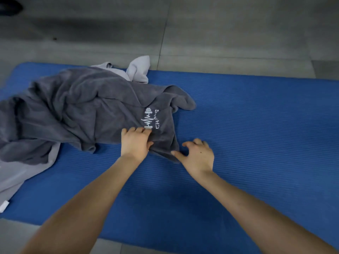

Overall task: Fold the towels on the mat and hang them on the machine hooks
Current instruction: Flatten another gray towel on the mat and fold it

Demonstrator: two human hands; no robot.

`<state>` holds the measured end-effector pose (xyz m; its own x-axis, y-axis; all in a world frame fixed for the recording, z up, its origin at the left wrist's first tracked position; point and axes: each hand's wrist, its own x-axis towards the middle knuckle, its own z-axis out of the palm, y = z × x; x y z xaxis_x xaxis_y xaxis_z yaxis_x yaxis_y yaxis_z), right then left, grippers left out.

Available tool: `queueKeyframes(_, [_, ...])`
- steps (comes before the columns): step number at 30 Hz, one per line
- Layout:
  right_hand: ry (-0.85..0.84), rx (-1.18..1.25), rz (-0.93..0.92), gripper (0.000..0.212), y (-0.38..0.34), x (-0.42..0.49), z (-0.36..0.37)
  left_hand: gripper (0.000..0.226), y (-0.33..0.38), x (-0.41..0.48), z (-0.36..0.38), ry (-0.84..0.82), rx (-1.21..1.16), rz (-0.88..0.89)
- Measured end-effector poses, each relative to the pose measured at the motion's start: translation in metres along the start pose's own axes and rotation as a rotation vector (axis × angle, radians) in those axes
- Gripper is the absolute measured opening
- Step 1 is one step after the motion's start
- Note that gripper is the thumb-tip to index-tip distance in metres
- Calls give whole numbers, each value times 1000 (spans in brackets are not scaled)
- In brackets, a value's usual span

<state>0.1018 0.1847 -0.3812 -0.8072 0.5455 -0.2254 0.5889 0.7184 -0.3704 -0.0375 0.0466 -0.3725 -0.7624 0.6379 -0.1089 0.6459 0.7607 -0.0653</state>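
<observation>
dk grey towel (82, 107): white "cha?s" w/ barbell-pulse logo (149, 119).

I am wearing the camera on my head; it is looking forward and steeply down at the blue mat (247, 125) from close over its near edge, my left hand (135, 142) and right hand (198, 154) sitting mid-frame by the dark grey towel (82, 110), the floor (229, 33) filling the top.

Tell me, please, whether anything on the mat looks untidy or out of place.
Yes. The dark grey towel lies crumpled in a heap on the blue mat, over a light grey towel. The light one spills past the mat's far edge onto the floor.
</observation>
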Motion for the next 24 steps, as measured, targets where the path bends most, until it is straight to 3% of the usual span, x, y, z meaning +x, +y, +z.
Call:
queueKeyframes(5, [138,-43,-88,24,-13,-2,16,10,-4,1,2,134,-107,52])
queueKeyframes(8, [234,116,-45,17,-2,-11,-9,14,-2,-5,-16,196,-180,120])
queueKeyframes(14, [301,148,71,19,67,-49,-79,19,31,-28,-65,351,-112,613])
queueKeyframes(19, [243,-43,9,17,133,-86,-123,22,99,-40,-88,267,161,917])
queueKeyframes(24, [358,-38,62,14,205,-121,-148,11,186,-40,-128,184,226,1007])
